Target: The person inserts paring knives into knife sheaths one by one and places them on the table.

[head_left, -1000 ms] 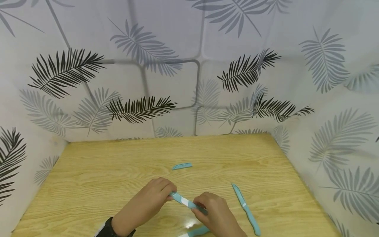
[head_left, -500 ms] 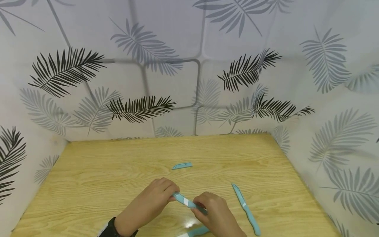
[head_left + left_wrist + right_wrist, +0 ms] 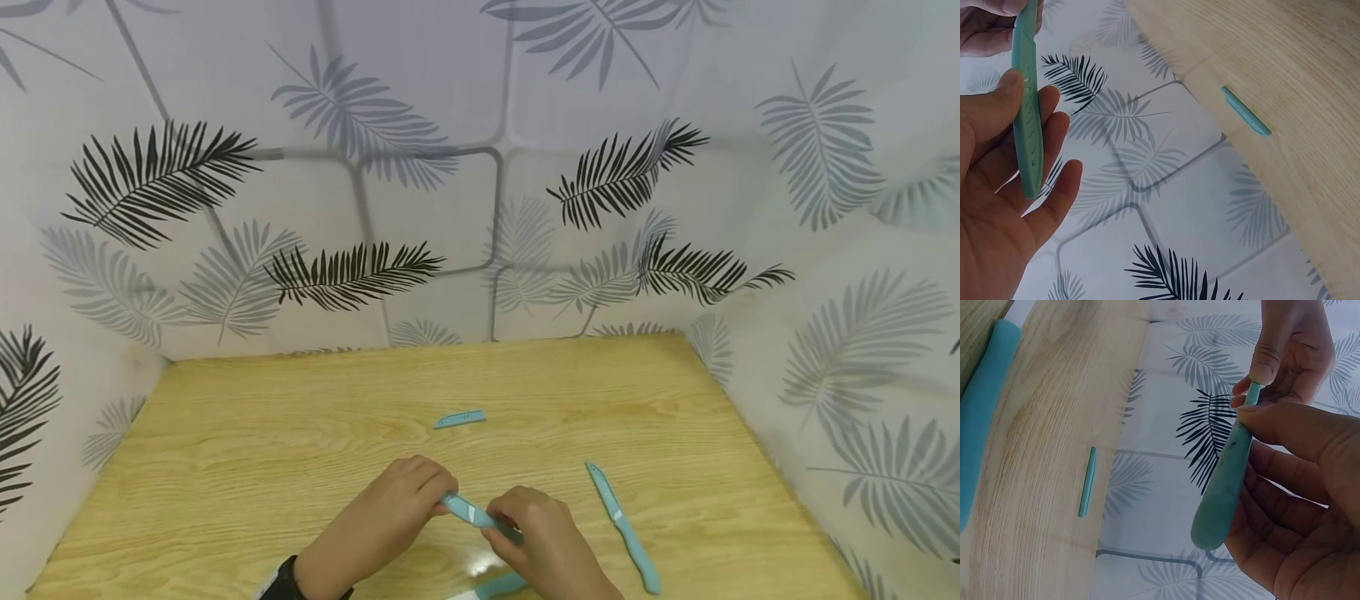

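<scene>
Above the front of the wooden table, both hands hold one small teal paring knife (image 3: 1222, 494). My right hand (image 3: 546, 533) grips its handle, thumb on top, as the right wrist view shows. My left hand (image 3: 401, 504) pinches the teal blade sheath (image 3: 1030, 125) between thumb and fingers. A short strip of white blade (image 3: 472, 513) shows between sheath and handle in the head view. Beneath the right hand lies another teal knife (image 3: 501, 585) with a bare white blade, partly hidden and cut off by the frame.
A loose teal sheath (image 3: 460, 419) lies on the table (image 3: 300, 417) beyond the hands. To the right rests a sheathed teal knife (image 3: 624, 527), slanting. A leaf-patterned curtain (image 3: 420, 208) borders the table at the back and sides.
My left hand has moved slightly right, toward the right hand, with the sheath. The visible strip of white blade is shorter. My right hand stays nearly still.
</scene>
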Tool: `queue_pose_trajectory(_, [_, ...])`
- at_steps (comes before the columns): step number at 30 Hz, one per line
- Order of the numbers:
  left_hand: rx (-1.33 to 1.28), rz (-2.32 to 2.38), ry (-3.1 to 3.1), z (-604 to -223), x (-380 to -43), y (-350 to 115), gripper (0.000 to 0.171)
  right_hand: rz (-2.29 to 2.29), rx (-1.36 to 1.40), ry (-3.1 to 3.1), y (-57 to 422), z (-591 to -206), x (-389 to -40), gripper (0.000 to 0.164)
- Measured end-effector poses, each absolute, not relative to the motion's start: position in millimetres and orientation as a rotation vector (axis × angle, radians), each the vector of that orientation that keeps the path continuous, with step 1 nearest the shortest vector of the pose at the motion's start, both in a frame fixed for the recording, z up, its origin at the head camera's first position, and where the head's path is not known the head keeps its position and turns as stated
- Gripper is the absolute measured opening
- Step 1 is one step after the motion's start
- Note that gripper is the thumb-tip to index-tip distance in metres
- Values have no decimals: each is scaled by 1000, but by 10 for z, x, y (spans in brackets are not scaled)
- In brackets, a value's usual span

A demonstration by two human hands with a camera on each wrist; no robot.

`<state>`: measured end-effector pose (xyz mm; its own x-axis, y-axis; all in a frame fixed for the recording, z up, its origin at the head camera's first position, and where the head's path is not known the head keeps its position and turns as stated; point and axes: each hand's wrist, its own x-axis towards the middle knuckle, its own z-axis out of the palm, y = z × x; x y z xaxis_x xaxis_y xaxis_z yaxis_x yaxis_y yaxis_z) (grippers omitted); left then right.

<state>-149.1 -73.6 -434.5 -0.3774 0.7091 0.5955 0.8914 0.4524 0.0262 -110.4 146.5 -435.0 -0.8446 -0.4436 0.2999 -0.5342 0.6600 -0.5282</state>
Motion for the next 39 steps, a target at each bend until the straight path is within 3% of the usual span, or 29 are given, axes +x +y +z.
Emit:
queue_pose_trajectory(19, [-1335,-464,-2158,-4355,-1493,-736,29,741,893,-2563,1472,-4372,-1113,11])
queue_pose_trajectory(39, [-1354,-543,-2234,-4365,-1464,-755,30,817,918,-2556,1455,-4410,-1112,8])
